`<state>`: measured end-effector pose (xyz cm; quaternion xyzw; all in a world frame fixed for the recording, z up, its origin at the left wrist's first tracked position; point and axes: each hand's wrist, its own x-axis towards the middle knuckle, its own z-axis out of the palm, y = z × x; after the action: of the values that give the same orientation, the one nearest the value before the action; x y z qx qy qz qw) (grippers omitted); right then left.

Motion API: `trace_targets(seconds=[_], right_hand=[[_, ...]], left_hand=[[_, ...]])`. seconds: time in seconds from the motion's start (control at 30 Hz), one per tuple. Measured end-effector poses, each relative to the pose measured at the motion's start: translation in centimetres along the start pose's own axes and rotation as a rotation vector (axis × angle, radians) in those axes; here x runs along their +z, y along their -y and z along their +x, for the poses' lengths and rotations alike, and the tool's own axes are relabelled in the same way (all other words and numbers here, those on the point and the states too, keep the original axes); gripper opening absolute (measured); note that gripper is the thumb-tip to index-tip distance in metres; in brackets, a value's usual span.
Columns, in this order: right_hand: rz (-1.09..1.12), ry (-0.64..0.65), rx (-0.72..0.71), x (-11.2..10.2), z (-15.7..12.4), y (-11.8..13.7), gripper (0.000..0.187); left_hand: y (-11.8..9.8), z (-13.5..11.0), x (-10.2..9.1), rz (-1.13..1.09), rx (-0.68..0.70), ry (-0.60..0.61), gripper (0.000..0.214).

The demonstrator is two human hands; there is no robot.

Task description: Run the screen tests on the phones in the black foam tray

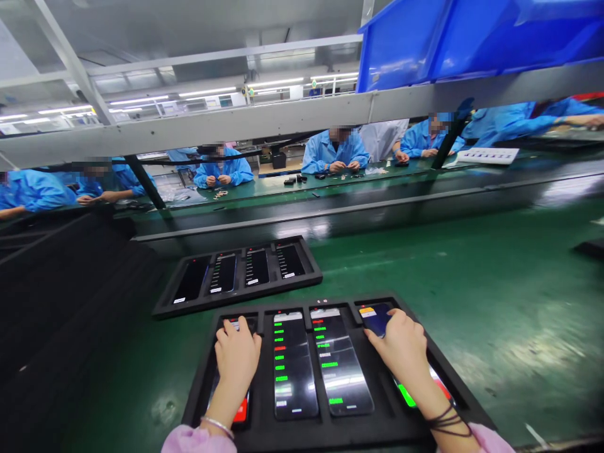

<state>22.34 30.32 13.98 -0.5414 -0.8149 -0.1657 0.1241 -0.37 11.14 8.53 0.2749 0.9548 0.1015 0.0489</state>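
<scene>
A black foam tray (387,409) lies before me with several smartphones in its slots. My left hand (236,352) rests over the leftmost phone (241,412), fingers spread on the upper part of its screen; a red patch shows at the bottom. My right hand (404,343) lies over the rightmost phone (375,319), thumb and index finger apart near its top; green and red patches show lower down. Between my hands, an inner left phone (295,371) and an inner right phone (343,368) display lists of green, red and white text. Both hands partly hide the outer phones.
Behind it, a second black tray (245,290) holds several phones on the green worktop (472,270). Dark stacked material (61,314) stands at the left. A blue bin (472,44) sits overhead on a metal rail (236,126). Several people in blue work at the opposite bench.
</scene>
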Motion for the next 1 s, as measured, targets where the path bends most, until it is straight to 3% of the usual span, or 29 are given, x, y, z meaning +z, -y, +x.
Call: trace_targets(seconds=[0.17,0.53,0.7,0.87,1.0], right_hand=[[0.000,0.011,0.008,-0.3,-0.9,-0.4,0.064],[0.069,-0.040,0.029,0.7,-1.1,-1.0,0.051],[0.172,-0.132,-0.067,1.6,-2.1,-2.6,0.070],[0.335,-0.281,-0.256,0.0,-4.4,-5.8,0.046],[0.424,-0.422,-0.441,-1.8,-6.7,-7.3,0.024]], left_hand=[[0.8,-0.4,1.0,-0.016,0.031,-0.023,0.051],[0.8,-0.5,2.3,-0.125,0.063,-0.104,0.051],[3.2,-1.0,3.8,-0.230,0.102,-0.178,0.060],[7.5,-4.4,5.5,-0.505,0.245,-0.449,0.050],[9.4,-7.4,5.8,-0.563,0.282,-0.544,0.032]])
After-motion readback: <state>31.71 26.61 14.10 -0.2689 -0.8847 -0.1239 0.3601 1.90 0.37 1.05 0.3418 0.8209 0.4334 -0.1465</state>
